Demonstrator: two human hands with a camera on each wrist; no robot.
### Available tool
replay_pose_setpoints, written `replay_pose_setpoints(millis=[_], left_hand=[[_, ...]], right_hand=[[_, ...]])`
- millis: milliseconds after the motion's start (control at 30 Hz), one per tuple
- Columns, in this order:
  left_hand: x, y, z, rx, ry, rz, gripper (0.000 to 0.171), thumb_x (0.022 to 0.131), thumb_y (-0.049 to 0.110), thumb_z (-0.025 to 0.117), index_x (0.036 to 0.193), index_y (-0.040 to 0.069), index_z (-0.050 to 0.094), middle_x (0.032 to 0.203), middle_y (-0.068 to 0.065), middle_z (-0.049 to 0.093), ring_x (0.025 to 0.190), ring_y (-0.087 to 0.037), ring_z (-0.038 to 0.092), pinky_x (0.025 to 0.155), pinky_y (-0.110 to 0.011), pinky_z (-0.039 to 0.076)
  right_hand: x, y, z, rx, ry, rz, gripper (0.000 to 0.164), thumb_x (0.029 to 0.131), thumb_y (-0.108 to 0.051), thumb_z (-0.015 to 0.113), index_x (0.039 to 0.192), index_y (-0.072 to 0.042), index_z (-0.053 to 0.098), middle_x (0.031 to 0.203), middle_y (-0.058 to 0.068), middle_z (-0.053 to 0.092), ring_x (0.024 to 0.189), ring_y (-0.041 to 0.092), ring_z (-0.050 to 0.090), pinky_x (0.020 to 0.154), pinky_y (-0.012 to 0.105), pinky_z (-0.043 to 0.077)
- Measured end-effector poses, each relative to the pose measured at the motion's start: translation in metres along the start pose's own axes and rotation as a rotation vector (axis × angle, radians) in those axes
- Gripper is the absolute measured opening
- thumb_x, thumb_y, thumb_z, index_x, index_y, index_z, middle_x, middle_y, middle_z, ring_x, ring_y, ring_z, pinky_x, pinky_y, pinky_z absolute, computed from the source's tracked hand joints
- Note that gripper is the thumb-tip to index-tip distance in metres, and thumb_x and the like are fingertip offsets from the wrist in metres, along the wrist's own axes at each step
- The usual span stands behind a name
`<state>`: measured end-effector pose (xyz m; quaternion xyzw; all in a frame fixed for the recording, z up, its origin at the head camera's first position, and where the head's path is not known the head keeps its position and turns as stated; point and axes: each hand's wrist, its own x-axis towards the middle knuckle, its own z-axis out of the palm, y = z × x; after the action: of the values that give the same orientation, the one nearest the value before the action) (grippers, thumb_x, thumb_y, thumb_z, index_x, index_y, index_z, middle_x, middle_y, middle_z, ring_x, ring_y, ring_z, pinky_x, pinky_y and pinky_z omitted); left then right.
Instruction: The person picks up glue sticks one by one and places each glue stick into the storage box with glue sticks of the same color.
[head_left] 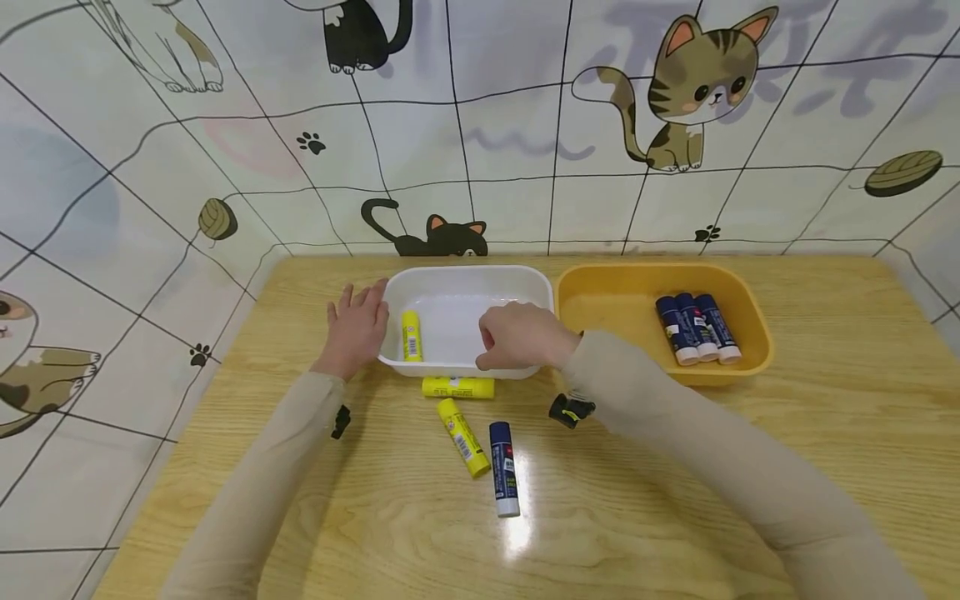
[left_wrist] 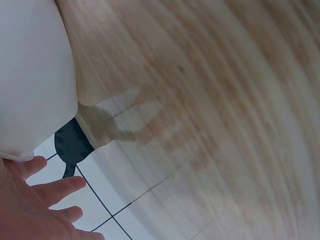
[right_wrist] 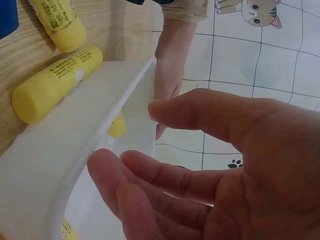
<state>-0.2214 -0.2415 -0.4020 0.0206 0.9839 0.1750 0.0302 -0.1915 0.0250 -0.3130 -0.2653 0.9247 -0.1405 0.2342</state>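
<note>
My left hand (head_left: 354, 327), fingers spread, is at the left end of a white tray (head_left: 465, 367). Over the tray's right half hovers my right hand (head_left: 525, 333), its fingers loosely bent and its thumb apart, with nothing between them. Inside the tray a yellow glue stick (head_left: 412, 336) stands out at the left. Another yellow glue stick (right_wrist: 67, 231) shows partly under the right hand in the right wrist view. In front of the tray lie a yellow glue stick (head_left: 458, 388) against its wall, a slanted yellow one (head_left: 462, 437) and a dark blue one (head_left: 504, 468).
A yellow-orange tray (head_left: 607, 287) stands at the right, close beside the white one. Three dark blue glue sticks (head_left: 697, 328) lie side by side in its right part. Behind the wooden table (head_left: 840, 400) rises a tiled wall (head_left: 517, 142) with cat drawings.
</note>
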Motion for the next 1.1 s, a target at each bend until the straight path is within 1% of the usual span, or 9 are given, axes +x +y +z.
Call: replay_pose_setpoints(millis=[233, 400, 567, 667, 767, 867, 933, 1000, 1100], left_hand=[[0.001, 0.001, 0.001, -0.008, 0.005, 0.003, 0.051, 0.106, 0.027, 0.025, 0.154, 0.01, 0.023, 0.152, -0.023, 0.029, 0.143, -0.044, 0.002, 0.108, -0.067, -0.002], [-0.001, 0.001, 0.002, -0.014, -0.003, 0.003, 0.051, 0.105, 0.027, 0.025, 0.154, 0.011, 0.022, 0.153, -0.024, 0.028, 0.143, -0.044, 0.001, 0.107, -0.067, -0.003], [-0.001, 0.0, 0.002, -0.018, 0.003, 0.005, 0.051, 0.105, 0.026, 0.026, 0.154, 0.01, 0.023, 0.152, -0.025, 0.028, 0.143, -0.045, 0.001, 0.107, -0.067, -0.003], [-0.001, -0.001, 0.002, -0.017, 0.002, 0.006, 0.051, 0.106, 0.027, 0.025, 0.154, 0.01, 0.022, 0.152, -0.025, 0.028, 0.143, -0.045, 0.001, 0.107, -0.067, -0.003], [0.0, -0.001, 0.002, -0.014, 0.001, 0.006, 0.051, 0.106, 0.027, 0.025, 0.154, 0.01, 0.022, 0.152, -0.024, 0.028, 0.143, -0.045, 0.001, 0.107, -0.067, -0.003], [0.0, 0.0, 0.001, -0.009, 0.0, 0.003, 0.051, 0.106, 0.027, 0.025, 0.154, 0.011, 0.022, 0.152, -0.024, 0.028, 0.143, -0.045, 0.001, 0.107, -0.067, -0.003], [-0.001, 0.0, 0.0, -0.007, -0.003, 0.001, 0.051, 0.106, 0.026, 0.025, 0.154, 0.01, 0.021, 0.152, -0.024, 0.027, 0.143, -0.045, 0.001, 0.107, -0.067, -0.003], [-0.002, 0.001, -0.001, -0.012, -0.005, 0.002, 0.051, 0.106, 0.026, 0.025, 0.154, 0.01, 0.021, 0.152, -0.024, 0.027, 0.142, -0.046, 0.001, 0.107, -0.067, -0.004], [-0.003, 0.001, 0.0, -0.017, -0.006, 0.004, 0.051, 0.106, 0.027, 0.025, 0.154, 0.01, 0.021, 0.153, -0.024, 0.027, 0.142, -0.046, 0.001, 0.107, -0.067, -0.004]], right_hand=[[-0.018, 0.011, 0.006, 0.032, 0.088, -0.064, 0.017, 0.083, -0.023, 0.068, 0.078, -0.011, 0.058, 0.069, 0.0, 0.054, 0.064, 0.018, 0.05, 0.055, 0.028, 0.037], [-0.029, 0.02, 0.012, 0.062, 0.1, -0.078, 0.02, 0.084, -0.025, 0.071, 0.078, -0.012, 0.058, 0.069, -0.002, 0.054, 0.063, 0.016, 0.048, 0.054, 0.027, 0.036], [-0.036, 0.025, 0.023, 0.093, 0.096, -0.089, 0.015, 0.082, -0.02, 0.069, 0.077, -0.012, 0.057, 0.067, -0.003, 0.054, 0.059, 0.015, 0.047, 0.052, 0.026, 0.034], [-0.039, 0.026, 0.034, 0.112, 0.079, -0.097, 0.012, 0.081, -0.017, 0.066, 0.075, -0.013, 0.057, 0.066, -0.004, 0.053, 0.057, 0.014, 0.047, 0.052, 0.026, 0.034], [-0.041, 0.025, 0.051, 0.12, 0.073, -0.098, 0.016, 0.081, -0.018, 0.069, 0.073, -0.015, 0.056, 0.065, -0.005, 0.052, 0.056, 0.012, 0.047, 0.049, 0.025, 0.034], [-0.04, 0.021, 0.071, 0.09, 0.089, -0.087, 0.026, 0.084, -0.026, 0.07, 0.066, -0.016, 0.055, 0.058, -0.007, 0.05, 0.051, 0.01, 0.046, 0.045, 0.024, 0.033], [-0.04, 0.018, 0.084, 0.047, 0.12, -0.07, 0.035, 0.085, -0.033, 0.07, 0.061, -0.016, 0.051, 0.054, -0.008, 0.046, 0.048, 0.01, 0.043, 0.042, 0.025, 0.031], [-0.039, 0.015, 0.093, 0.017, 0.133, -0.053, 0.042, 0.086, -0.038, 0.068, 0.056, -0.016, 0.049, 0.049, -0.007, 0.041, 0.044, 0.01, 0.039, 0.041, 0.024, 0.027], [-0.038, 0.01, 0.102, -0.019, 0.143, -0.034, 0.046, 0.087, -0.041, 0.066, 0.055, -0.015, 0.046, 0.049, -0.006, 0.037, 0.043, 0.011, 0.036, 0.04, 0.024, 0.025]])
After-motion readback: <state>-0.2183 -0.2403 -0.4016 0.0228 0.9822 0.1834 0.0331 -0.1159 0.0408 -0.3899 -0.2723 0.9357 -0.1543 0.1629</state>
